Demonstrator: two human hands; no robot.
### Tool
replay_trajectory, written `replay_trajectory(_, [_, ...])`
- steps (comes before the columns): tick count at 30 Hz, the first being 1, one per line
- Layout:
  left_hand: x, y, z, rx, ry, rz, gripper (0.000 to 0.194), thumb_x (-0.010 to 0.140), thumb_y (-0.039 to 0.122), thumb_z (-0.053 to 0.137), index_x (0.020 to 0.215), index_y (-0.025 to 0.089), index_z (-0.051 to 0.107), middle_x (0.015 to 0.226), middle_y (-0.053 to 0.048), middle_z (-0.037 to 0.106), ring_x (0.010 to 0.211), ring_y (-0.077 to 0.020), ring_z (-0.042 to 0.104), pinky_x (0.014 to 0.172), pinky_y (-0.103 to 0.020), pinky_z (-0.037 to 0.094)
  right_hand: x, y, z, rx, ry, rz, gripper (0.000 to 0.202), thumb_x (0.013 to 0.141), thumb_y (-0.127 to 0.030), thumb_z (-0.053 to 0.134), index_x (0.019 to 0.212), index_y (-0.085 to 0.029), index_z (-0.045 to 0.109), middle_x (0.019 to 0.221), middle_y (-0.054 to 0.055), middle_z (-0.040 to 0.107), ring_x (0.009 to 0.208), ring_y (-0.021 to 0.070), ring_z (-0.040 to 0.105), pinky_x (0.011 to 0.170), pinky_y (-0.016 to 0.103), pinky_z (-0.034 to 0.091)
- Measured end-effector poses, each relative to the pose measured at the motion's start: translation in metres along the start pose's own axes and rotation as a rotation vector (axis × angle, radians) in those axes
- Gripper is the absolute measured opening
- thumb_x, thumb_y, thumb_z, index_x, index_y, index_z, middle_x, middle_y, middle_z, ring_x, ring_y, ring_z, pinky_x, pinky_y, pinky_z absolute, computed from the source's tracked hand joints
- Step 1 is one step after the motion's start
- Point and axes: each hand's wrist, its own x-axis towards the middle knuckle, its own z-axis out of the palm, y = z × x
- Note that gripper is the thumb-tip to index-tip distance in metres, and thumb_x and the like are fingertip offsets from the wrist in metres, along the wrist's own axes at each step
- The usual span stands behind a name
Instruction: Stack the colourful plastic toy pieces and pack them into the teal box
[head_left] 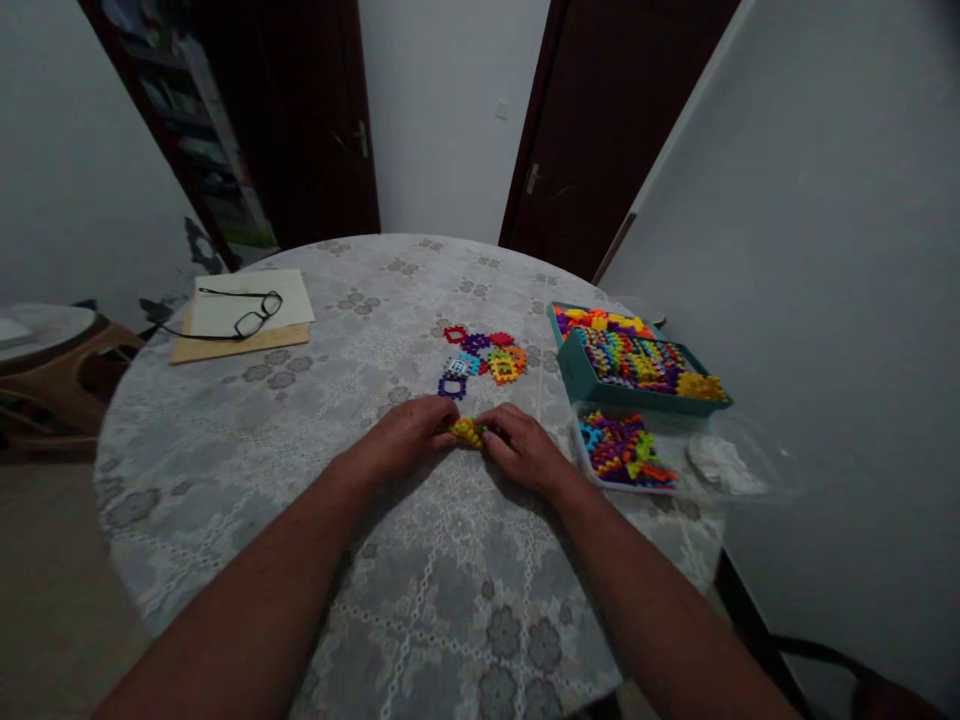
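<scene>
Left hand [418,428] and right hand [519,446] are pinching opposite ends of a small, mostly yellow piece [469,432], both curled nearly closed (partly hiding it); it is showing between them, over the tablecloth [427,600], while loose coloured pieces [475,343] are lying just beyond.

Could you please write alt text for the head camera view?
A person's left hand and right hand hold a small yellow-and-green piece between them at a round, cloth-covered table. Loose colourful pieces lie just beyond; containers of similar pieces stand at right, and eyeglasses rest on paper at left.
</scene>
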Motion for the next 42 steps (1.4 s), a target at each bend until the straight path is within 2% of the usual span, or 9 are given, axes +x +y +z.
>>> replay_trajectory(4, [-0.001, 0.001, 0.001, -0.026, -0.002, 0.012, 0.013, 0.095, 0.026, 0.078, 0.107, 0.024, 0.076, 0.101, -0.004, 0.076, 0.09, -0.0221, 0.066, 0.082, -0.034, 0.047, 0.001, 0.005, 0.007, -0.042, 0.095, 0.038, 0.031, 0.1, -0.01, 0.059, 0.122, -0.021, 0.079, 0.115, 0.01, 0.079, 0.11, 0.0246, 0.073, 0.103, 0.039, 0.058])
replay_trajectory(7, [-0.001, 0.002, 0.003, -0.043, -0.005, 0.019, 0.015, 0.094, 0.026, 0.078, 0.108, 0.024, 0.075, 0.1, -0.004, 0.075, 0.09, -0.0218, 0.066, 0.082, -0.034, 0.048, 0.002, 0.004, 0.011, -0.066, 0.146, 0.091, 0.031, 0.102, -0.015, 0.063, 0.127, -0.02, 0.08, 0.124, 0.012, 0.082, 0.116, 0.0268, 0.075, 0.109, 0.043, 0.058])
replay_trajectory(14, [-0.001, 0.002, 0.004, -0.059, 0.028, 0.002, 0.023, 0.093, 0.028, 0.078, 0.115, 0.023, 0.074, 0.104, -0.006, 0.075, 0.092, -0.0231, 0.067, 0.084, -0.035, 0.049, 0.004, -0.003, 0.014, -0.003, 0.139, 0.133, 0.028, 0.108, -0.023, 0.063, 0.127, -0.023, 0.084, 0.126, 0.011, 0.085, 0.118, 0.027, 0.079, 0.111, 0.043, 0.06])
replay_trajectory(22, [-0.001, -0.004, 0.009, -0.061, 0.051, 0.051, 0.022, 0.095, 0.028, 0.076, 0.117, 0.025, 0.078, 0.112, -0.007, 0.077, 0.101, -0.0255, 0.07, 0.092, -0.038, 0.053, 0.001, -0.006, 0.013, 0.0, 0.129, 0.072, 0.03, 0.107, -0.019, 0.059, 0.126, -0.022, 0.082, 0.124, 0.011, 0.084, 0.117, 0.0263, 0.079, 0.108, 0.042, 0.06])
replay_trajectory(28, [0.001, -0.008, 0.011, -0.081, 0.038, 0.08, 0.018, 0.096, 0.034, 0.076, 0.11, 0.023, 0.078, 0.104, -0.007, 0.075, 0.096, -0.0254, 0.068, 0.089, -0.039, 0.052, 0.003, -0.019, 0.012, -0.151, 0.047, -0.003, 0.03, 0.104, -0.03, 0.077, 0.132, -0.019, 0.076, 0.121, 0.014, 0.08, 0.113, 0.0292, 0.072, 0.105, 0.045, 0.057])
replay_trajectory(33, [0.004, -0.01, 0.006, -0.133, 0.027, 0.062, 0.021, 0.091, 0.038, 0.075, 0.108, 0.026, 0.079, 0.104, -0.007, 0.076, 0.096, -0.0266, 0.069, 0.089, -0.04, 0.053, 0.014, -0.039, 0.014, -0.354, -0.112, 0.06, 0.029, 0.106, -0.035, 0.076, 0.128, -0.016, 0.075, 0.12, 0.015, 0.077, 0.114, 0.0296, 0.066, 0.104, 0.043, 0.054])
replay_trajectory(36, [0.005, -0.008, 0.003, -0.135, 0.011, 0.032, 0.024, 0.088, 0.039, 0.074, 0.108, 0.027, 0.08, 0.103, -0.006, 0.077, 0.095, -0.0274, 0.071, 0.088, -0.04, 0.054, 0.017, -0.046, 0.014, -0.415, -0.135, 0.119, 0.026, 0.104, -0.034, 0.077, 0.123, -0.015, 0.075, 0.117, 0.015, 0.077, 0.112, 0.0295, 0.066, 0.1, 0.041, 0.054])
replay_trajectory(39, [0.004, -0.008, 0.001, -0.138, 0.008, -0.01, 0.036, 0.087, 0.043, 0.074, 0.118, 0.027, 0.08, 0.11, -0.007, 0.08, 0.097, -0.0287, 0.074, 0.09, -0.04, 0.057, 0.013, -0.047, 0.001, -0.396, -0.032, 0.164, 0.021, 0.102, -0.032, 0.075, 0.118, -0.017, 0.074, 0.115, 0.014, 0.078, 0.11, 0.0288, 0.068, 0.099, 0.04, 0.055])
replay_trajectory(42, [0.003, -0.009, 0.001, -0.127, 0.008, -0.041, 0.046, 0.089, 0.05, 0.073, 0.129, 0.027, 0.077, 0.116, -0.009, 0.081, 0.099, -0.0302, 0.075, 0.093, -0.042, 0.058, -0.002, -0.043, -0.038, -0.332, 0.189, 0.218, 0.025, 0.1, -0.031, 0.073, 0.122, -0.02, 0.072, 0.118, 0.013, 0.078, 0.11, 0.0272, 0.071, 0.101, 0.04, 0.055])
